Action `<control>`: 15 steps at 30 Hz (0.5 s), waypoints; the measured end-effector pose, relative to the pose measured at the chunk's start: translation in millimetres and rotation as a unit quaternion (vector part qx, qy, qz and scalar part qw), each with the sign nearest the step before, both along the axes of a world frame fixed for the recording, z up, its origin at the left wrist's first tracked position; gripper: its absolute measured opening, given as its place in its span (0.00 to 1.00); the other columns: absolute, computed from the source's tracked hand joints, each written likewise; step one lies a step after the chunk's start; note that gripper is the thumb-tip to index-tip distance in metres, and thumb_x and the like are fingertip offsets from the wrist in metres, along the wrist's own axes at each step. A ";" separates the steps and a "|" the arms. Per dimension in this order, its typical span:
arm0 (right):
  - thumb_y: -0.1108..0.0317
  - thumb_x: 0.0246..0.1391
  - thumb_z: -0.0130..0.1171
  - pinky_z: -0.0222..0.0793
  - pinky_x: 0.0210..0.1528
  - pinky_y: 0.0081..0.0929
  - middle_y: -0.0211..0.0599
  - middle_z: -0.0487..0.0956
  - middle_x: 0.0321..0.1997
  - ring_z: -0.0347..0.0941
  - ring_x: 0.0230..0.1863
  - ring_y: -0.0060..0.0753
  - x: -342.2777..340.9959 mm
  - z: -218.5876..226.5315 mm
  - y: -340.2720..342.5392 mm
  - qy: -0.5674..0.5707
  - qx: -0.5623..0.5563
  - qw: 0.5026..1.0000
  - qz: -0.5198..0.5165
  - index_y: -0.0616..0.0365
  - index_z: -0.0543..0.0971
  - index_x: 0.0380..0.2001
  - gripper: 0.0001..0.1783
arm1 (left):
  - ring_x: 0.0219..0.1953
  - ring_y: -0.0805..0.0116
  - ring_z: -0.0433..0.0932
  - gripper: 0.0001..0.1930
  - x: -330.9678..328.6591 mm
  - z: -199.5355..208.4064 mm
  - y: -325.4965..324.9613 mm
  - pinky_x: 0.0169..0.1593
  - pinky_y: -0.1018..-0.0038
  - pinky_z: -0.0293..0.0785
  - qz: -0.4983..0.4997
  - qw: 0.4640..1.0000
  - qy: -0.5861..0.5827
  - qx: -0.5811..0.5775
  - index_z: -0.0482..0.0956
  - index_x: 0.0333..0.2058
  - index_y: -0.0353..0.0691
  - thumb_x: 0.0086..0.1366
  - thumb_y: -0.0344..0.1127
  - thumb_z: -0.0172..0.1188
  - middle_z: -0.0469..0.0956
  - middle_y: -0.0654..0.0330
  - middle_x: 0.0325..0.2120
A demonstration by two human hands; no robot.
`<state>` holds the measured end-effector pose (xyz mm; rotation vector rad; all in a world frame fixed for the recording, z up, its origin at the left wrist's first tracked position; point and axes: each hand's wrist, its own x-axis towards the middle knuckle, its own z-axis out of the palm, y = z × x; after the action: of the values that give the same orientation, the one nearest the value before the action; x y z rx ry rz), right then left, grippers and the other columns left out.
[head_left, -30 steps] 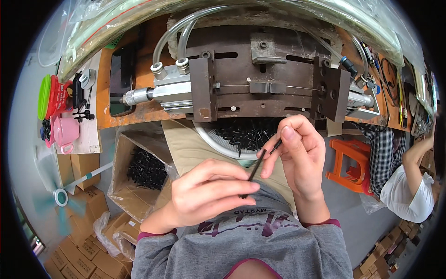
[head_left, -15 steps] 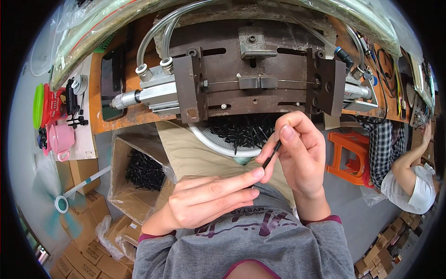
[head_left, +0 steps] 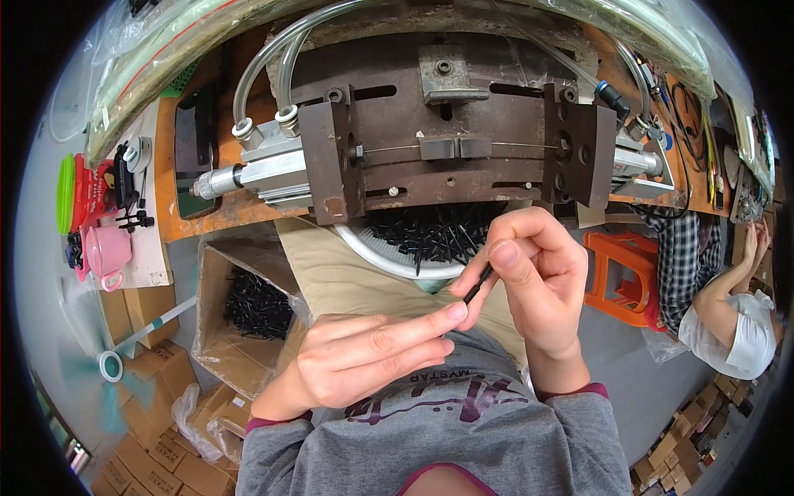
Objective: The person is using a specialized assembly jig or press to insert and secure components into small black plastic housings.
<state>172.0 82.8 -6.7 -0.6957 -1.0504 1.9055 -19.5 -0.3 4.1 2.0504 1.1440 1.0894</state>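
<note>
Head view. Compared with half a second earlier, your two hands sit much as they did, a little closer together, and the thin black rod (head_left: pixel 478 288) is still pinched between them above your lap. Your right hand (head_left: pixel 538 281) has its grip closed on the upper end of the rod, thumb against forefinger, the other fingers curled. Your left hand (head_left: pixel 364 355) lies with fingers extended, its forefinger tip touching the rod's lower end; whether its grip is closed on the rod you cannot tell from here. Just beyond the rod, a white bowl (head_left: pixel 372 252) of like black rods sits under the brown metal press fixture (head_left: pixel 447 140) on the orange worktop (head_left: pixel 178 219). A cardboard box (head_left: pixel 223 331) with more black rods stands to your left.
</note>
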 end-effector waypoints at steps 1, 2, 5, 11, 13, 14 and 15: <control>0.75 0.65 0.50 0.78 0.27 0.24 0.52 0.80 0.30 0.80 0.25 0.34 0.1 0.5 -0.4 0.005 -0.001 1.000 0.005 0.71 0.70 0.40 0.07 | 0.30 0.64 0.85 0.15 0.2 0.5 0.5 0.30 0.77 0.83 0.001 1.000 0.000 0.001 0.85 0.33 0.32 0.45 0.28 0.75 0.82 0.46 0.43; 0.75 0.65 0.50 0.78 0.27 0.25 0.52 0.80 0.30 0.80 0.25 0.34 0.2 1.3 -0.7 0.009 -0.002 1.000 0.007 0.71 0.70 0.40 0.07 | 0.29 0.65 0.84 0.15 0.4 0.9 0.9 0.30 0.77 0.83 0.001 1.000 0.001 0.003 0.85 0.33 0.32 0.44 0.29 0.75 0.82 0.46 0.42; 0.76 0.65 0.49 0.79 0.27 0.26 0.53 0.80 0.31 0.81 0.25 0.35 0.4 2.4 -1.3 0.018 0.000 1.000 0.013 0.71 0.70 0.40 0.06 | 0.29 0.65 0.84 0.15 1.6 1.1 1.1 0.30 0.77 0.82 0.007 1.000 -0.024 -0.005 0.85 0.33 0.33 0.44 0.29 0.75 0.82 0.46 0.42; 0.77 0.64 0.49 0.79 0.27 0.26 0.54 0.80 0.31 0.81 0.26 0.36 0.3 2.7 -2.1 0.028 0.009 0.999 0.017 0.71 0.70 0.40 0.06 | 0.29 0.64 0.84 0.16 3.7 -0.2 0.3 0.30 0.77 0.82 0.015 0.998 -0.051 -0.018 0.84 0.33 0.33 0.43 0.29 0.76 0.82 0.46 0.42; 0.78 0.64 0.49 0.79 0.26 0.26 0.54 0.80 0.31 0.81 0.26 0.36 1.7 2.8 -1.4 0.030 0.010 0.999 0.022 0.71 0.70 0.40 0.05 | 0.29 0.64 0.85 0.16 3.9 -0.2 0.4 0.30 0.77 0.82 0.015 0.998 -0.052 -0.018 0.84 0.33 0.33 0.43 0.29 0.76 0.82 0.47 0.42; 0.78 0.64 0.49 0.79 0.27 0.26 0.53 0.80 0.31 0.81 0.26 0.35 2.0 2.8 -1.3 0.031 0.006 0.999 0.023 0.71 0.70 0.41 0.06 | 0.30 0.64 0.85 0.16 3.9 -0.1 0.5 0.30 0.77 0.82 0.014 0.998 -0.053 -0.018 0.84 0.33 0.33 0.43 0.29 0.76 0.82 0.47 0.43; 0.78 0.64 0.49 0.79 0.27 0.26 0.53 0.80 0.32 0.81 0.26 0.35 2.3 2.7 -1.6 0.032 0.001 0.999 0.024 0.71 0.70 0.41 0.06 | 0.29 0.64 0.85 0.16 3.6 -0.2 0.0 0.30 0.77 0.82 0.013 0.999 -0.045 -0.013 0.84 0.33 0.33 0.43 0.29 0.76 0.82 0.47 0.43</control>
<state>174.3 81.2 -4.0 -0.6085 -1.0365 1.9546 -15.9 -0.3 3.9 1.9519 1.1375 1.1607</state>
